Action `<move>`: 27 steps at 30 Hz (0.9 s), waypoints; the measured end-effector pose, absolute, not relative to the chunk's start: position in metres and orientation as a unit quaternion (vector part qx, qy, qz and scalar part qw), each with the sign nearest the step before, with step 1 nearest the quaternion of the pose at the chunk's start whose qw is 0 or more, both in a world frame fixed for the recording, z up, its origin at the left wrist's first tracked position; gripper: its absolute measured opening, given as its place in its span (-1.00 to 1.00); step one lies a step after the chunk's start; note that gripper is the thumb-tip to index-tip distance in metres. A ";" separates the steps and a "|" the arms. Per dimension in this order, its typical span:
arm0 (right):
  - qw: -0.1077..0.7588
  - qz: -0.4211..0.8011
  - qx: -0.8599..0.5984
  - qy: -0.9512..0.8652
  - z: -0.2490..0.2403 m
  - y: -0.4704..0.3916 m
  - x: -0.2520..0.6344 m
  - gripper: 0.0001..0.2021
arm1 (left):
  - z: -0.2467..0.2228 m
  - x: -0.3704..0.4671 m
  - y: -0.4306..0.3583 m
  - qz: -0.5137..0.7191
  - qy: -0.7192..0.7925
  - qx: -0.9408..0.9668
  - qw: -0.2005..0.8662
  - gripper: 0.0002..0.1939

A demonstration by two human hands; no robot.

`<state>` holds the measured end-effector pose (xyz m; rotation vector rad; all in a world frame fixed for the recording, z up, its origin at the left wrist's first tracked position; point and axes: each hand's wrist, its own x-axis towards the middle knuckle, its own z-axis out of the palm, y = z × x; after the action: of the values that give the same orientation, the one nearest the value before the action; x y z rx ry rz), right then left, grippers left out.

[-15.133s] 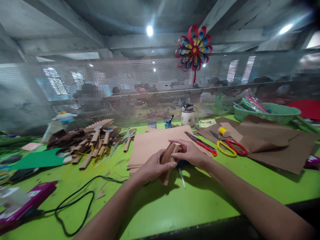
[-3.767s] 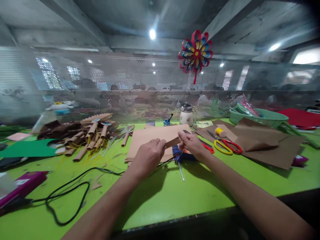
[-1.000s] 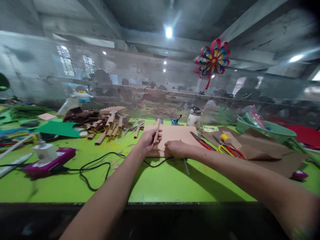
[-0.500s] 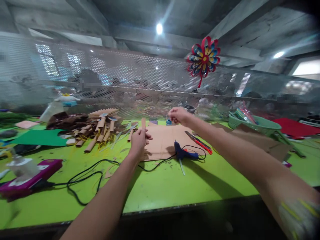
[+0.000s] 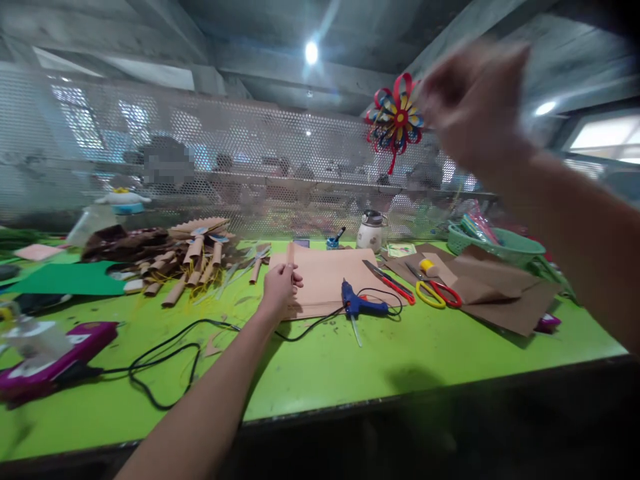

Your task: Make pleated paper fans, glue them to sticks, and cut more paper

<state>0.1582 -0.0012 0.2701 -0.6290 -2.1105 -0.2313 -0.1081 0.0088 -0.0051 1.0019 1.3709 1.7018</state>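
Note:
My left hand point(image 5: 281, 287) is closed around a narrow brown paper piece point(image 5: 291, 253), held upright; whether it is rolled or flat I cannot tell. Beneath it lie stacked brown paper sheets point(image 5: 330, 270). High at the right, in front of the perforated screen, my right hand point(image 5: 473, 100) is blurred with its fingers drawn together; what they pinch, if anything, does not show. A blue glue gun point(image 5: 363, 303) rests at the front edge of the sheets, beside a red-handled cutter point(image 5: 395, 283). Farther right are scissors point(image 5: 437, 293) with yellow and red handles and a yellow thread spool point(image 5: 429, 268).
Brown paper tubes point(image 5: 195, 263) with yellow threads are heaped at the left. A purple power strip point(image 5: 90, 347) feeds a looping black cable point(image 5: 187, 327). Behind the sheets stand a small blue pot point(image 5: 333, 243) and a white jug point(image 5: 371, 233). A green basket point(image 5: 515, 248) is at the right.
My right hand has risen from above the back of the sheets to high at the right, uncovering the jug, scissors and spool. My left hand keeps its hold and has hardly moved.

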 end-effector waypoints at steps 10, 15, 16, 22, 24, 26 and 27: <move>-0.008 0.271 -0.235 -0.933 0.129 -0.061 0.124 -0.88 | -0.003 -0.085 -0.005 0.596 0.484 0.478 0.427 -0.79; 0.199 0.315 -0.292 -0.881 0.076 -0.002 0.087 -0.88 | -0.008 -0.070 -0.010 0.566 0.456 0.504 0.466 -0.71; 0.223 0.313 -0.298 -0.874 0.064 0.006 0.082 -0.87 | -0.010 -0.068 -0.009 0.564 0.452 0.503 0.474 -0.70; 0.324 0.294 -0.302 -0.847 0.022 0.013 0.075 -0.85 | -0.023 -0.066 -0.006 0.561 0.435 0.479 0.516 -0.64; 0.351 0.283 -0.298 -0.841 0.016 0.014 0.076 -0.86 | -0.025 -0.067 -0.006 0.558 0.435 0.473 0.526 -0.65; 0.358 0.281 -0.289 -0.842 0.011 0.017 0.077 -0.86 | -0.026 -0.067 -0.006 0.558 0.435 0.467 0.530 -0.67; 0.356 0.282 -0.284 -0.844 0.008 0.018 0.078 -0.86 | -0.026 -0.068 -0.006 0.559 0.436 0.464 0.532 -0.68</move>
<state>0.0780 0.0183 0.0077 -0.7333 -2.1804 0.7290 -0.0676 -0.0060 -0.0255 1.1061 1.0407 1.3323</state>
